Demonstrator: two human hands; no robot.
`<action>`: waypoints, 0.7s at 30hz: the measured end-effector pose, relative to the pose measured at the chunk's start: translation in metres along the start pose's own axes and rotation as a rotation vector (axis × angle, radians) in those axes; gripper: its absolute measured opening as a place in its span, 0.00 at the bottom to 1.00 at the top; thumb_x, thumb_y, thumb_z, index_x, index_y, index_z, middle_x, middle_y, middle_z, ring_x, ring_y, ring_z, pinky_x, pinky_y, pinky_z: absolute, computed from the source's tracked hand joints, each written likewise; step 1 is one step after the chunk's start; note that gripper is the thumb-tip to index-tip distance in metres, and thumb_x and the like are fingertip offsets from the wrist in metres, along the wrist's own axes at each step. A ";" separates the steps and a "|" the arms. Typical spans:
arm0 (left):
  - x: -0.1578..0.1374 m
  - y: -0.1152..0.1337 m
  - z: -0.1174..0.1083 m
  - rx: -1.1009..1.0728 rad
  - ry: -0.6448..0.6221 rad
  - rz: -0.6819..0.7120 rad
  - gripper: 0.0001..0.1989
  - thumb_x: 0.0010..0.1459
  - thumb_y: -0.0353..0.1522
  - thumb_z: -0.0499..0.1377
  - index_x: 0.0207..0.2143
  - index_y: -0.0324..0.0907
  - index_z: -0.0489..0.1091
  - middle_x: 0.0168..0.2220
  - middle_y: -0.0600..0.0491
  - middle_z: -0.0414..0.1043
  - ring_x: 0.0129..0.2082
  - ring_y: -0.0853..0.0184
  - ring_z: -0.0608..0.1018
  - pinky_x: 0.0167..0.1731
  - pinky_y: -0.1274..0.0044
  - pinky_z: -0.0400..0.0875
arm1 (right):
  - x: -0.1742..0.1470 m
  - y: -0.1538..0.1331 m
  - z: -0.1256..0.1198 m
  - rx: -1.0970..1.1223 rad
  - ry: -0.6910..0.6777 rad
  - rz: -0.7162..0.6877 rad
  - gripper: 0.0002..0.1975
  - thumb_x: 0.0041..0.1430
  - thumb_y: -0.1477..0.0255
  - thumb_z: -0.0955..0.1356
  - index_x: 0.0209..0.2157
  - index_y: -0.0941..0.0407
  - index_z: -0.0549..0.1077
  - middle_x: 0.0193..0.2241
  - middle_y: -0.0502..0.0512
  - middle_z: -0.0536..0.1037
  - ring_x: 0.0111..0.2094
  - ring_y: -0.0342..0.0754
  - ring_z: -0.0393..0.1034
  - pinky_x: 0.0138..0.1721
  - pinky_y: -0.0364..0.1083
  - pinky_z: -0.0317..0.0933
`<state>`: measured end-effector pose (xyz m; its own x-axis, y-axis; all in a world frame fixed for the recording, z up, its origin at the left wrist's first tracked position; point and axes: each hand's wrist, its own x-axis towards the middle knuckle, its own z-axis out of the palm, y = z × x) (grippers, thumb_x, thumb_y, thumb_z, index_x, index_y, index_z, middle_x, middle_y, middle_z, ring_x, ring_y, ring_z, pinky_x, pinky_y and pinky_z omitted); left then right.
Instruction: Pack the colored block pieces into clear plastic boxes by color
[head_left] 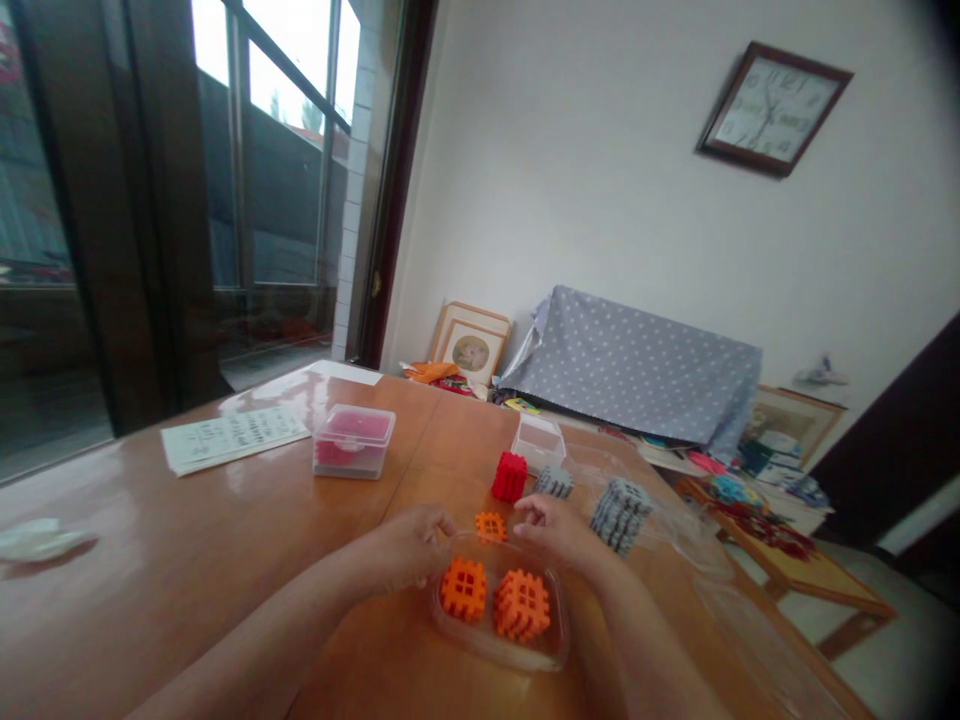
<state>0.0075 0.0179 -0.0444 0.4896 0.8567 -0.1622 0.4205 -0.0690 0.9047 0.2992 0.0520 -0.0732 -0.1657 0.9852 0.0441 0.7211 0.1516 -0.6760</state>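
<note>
A clear plastic container (501, 655) sits on the table in front of me. Inside are two stacks of orange interlocking square pieces, a left stack (463, 590) and a right stack (523, 605). Just beyond its far rim lies a flat orange square piece (491, 527). My left hand (412, 545) is at the container's far left corner, its fingers loosely bent and apart; whether it touches the rim I cannot tell. Over the far right corner is my right hand (556, 530), fingers curled but apart, with nothing seen between them.
Beyond my hands stand a red block stack (510, 477), a small grey stack (553, 482), a larger grey stack (621, 515) and a clear box (538, 442). Clear lids (686, 530) lie right. A lidded box with pink contents (354, 441) and printed sheets (234, 437) are left.
</note>
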 end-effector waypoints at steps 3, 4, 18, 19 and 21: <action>0.000 0.001 0.000 0.003 0.000 -0.006 0.20 0.52 0.41 0.62 0.42 0.38 0.71 0.23 0.57 0.71 0.20 0.70 0.71 0.19 0.81 0.58 | 0.010 0.005 0.008 -0.023 -0.079 0.013 0.26 0.49 0.70 0.76 0.52 0.57 0.75 0.32 0.50 0.76 0.30 0.44 0.68 0.30 0.42 0.58; 0.000 0.001 -0.001 -0.001 -0.004 -0.008 0.19 0.51 0.41 0.62 0.42 0.38 0.71 0.23 0.57 0.72 0.21 0.70 0.71 0.19 0.81 0.58 | 0.013 0.006 0.010 -0.031 -0.104 0.014 0.30 0.48 0.70 0.77 0.54 0.57 0.74 0.33 0.50 0.75 0.30 0.44 0.67 0.29 0.41 0.57; 0.001 -0.003 -0.002 0.011 -0.005 0.003 0.19 0.51 0.38 0.61 0.44 0.38 0.70 0.23 0.58 0.70 0.21 0.70 0.71 0.19 0.81 0.57 | 0.023 -0.003 0.016 -0.118 -0.157 -0.011 0.15 0.43 0.73 0.76 0.36 0.58 0.75 0.27 0.44 0.70 0.27 0.39 0.58 0.27 0.39 0.49; 0.002 -0.004 -0.002 0.018 -0.004 0.010 0.19 0.51 0.38 0.61 0.44 0.38 0.70 0.23 0.58 0.70 0.21 0.70 0.71 0.19 0.81 0.57 | 0.023 -0.002 0.016 -0.125 -0.144 -0.002 0.15 0.43 0.72 0.77 0.35 0.58 0.74 0.27 0.43 0.70 0.27 0.39 0.58 0.26 0.39 0.48; 0.002 -0.004 -0.002 0.025 -0.007 0.013 0.19 0.51 0.38 0.61 0.44 0.38 0.70 0.23 0.58 0.71 0.21 0.70 0.72 0.19 0.81 0.57 | 0.021 0.000 0.014 -0.131 -0.138 0.012 0.14 0.42 0.71 0.77 0.31 0.58 0.73 0.25 0.42 0.69 0.26 0.39 0.57 0.26 0.39 0.47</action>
<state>0.0056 0.0213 -0.0475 0.5004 0.8521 -0.1536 0.4330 -0.0927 0.8966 0.2859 0.0719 -0.0827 -0.2409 0.9680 -0.0703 0.8036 0.1583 -0.5738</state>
